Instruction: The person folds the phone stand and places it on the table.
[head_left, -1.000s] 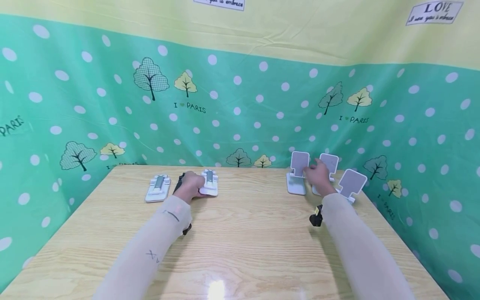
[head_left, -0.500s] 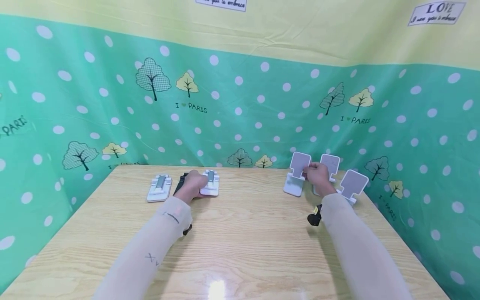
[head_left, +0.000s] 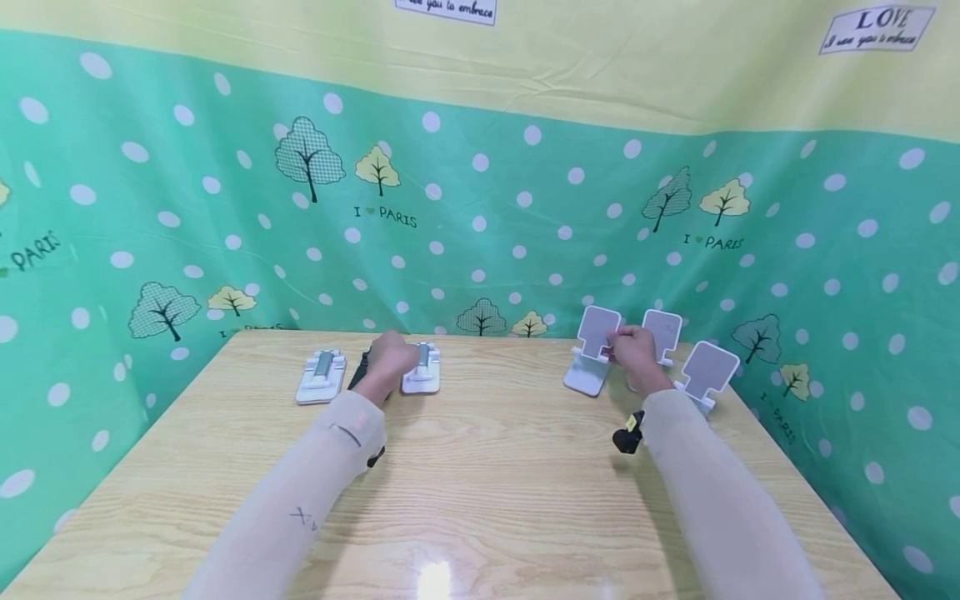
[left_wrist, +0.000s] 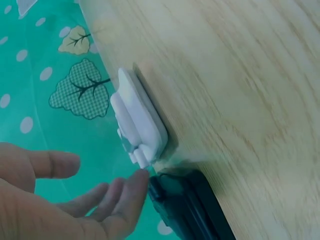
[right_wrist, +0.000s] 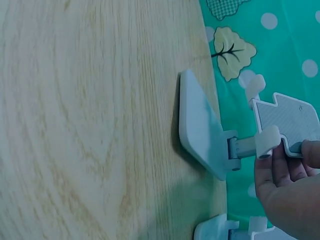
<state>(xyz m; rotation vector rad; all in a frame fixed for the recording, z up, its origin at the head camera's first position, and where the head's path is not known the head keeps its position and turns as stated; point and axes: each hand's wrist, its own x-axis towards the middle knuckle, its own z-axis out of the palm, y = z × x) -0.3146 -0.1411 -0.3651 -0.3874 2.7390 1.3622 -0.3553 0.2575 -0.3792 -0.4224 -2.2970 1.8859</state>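
Your right hand (head_left: pixel 635 350) pinches a raised stand (head_left: pixel 600 328), its neighbour (head_left: pixel 663 330) close; your loose left hand (head_left: pixel 392 360) hovers by a black stand (left_wrist: pixel 190 205).

Wide table (head_left: pixel 495 450) lane between white stands (head_left: pixel 598 333)

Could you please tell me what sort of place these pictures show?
It looks like an indoor tabletop workspace, though I can't tell whether in a home or a workplace. A wooden table stands before a hanging patterned cloth, with several white phone stands along its far edge.
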